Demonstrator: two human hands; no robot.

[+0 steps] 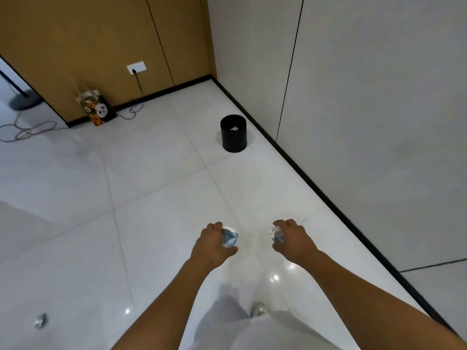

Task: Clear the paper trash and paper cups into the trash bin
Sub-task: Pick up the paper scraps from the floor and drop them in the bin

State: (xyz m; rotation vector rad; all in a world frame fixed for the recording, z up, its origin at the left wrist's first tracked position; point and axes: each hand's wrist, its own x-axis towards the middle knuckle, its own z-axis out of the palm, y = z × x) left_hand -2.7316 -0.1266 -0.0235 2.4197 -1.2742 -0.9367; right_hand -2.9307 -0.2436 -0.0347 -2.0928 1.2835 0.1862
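My left hand [213, 245] grips a white and blue paper cup [230, 238], fingers curled round its side. My right hand [293, 239] grips a second paper cup [276, 235] of the same kind, mostly hidden by the fingers. Both hands are held out low in front of me, above the white tiled floor. The black round trash bin [233, 141] stands further ahead near the right wall, well beyond both hands, with crumpled white paper [234, 128] showing inside. A crumpled paper ball [40, 320] lies on the floor at the lower left.
A printed gift bag [97, 108] leans against the wooden wall at the back left. Cables [27, 131] trail over the floor from a wall socket [136, 67]. A round lamp base [24, 99] stands at the far left. My shoe [259, 309] shows below.
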